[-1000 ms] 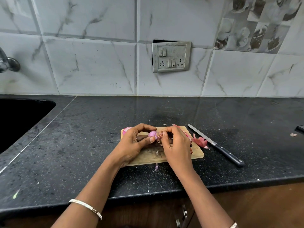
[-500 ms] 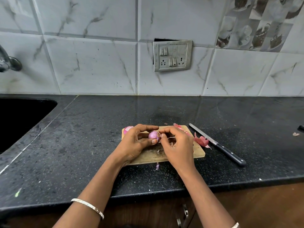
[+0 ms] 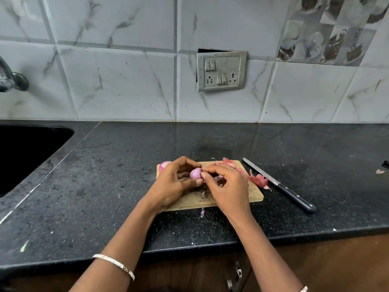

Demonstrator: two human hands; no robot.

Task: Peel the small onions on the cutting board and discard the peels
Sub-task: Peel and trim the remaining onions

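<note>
Onion (image 3: 195,173), small, pale pink, gripped by left hand (image 3: 172,186) fingers, right hand (image 3: 229,188) fingers pinching its side

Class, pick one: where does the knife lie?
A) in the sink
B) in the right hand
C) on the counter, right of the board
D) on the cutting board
C: the knife lies on the dark counter, just right of the cutting board.

A pink onion (image 3: 195,173) is held over the wooden cutting board (image 3: 255,195), second onion (image 3: 164,165) at its far-left corner (peels (image 3: 259,179) right).
</note>
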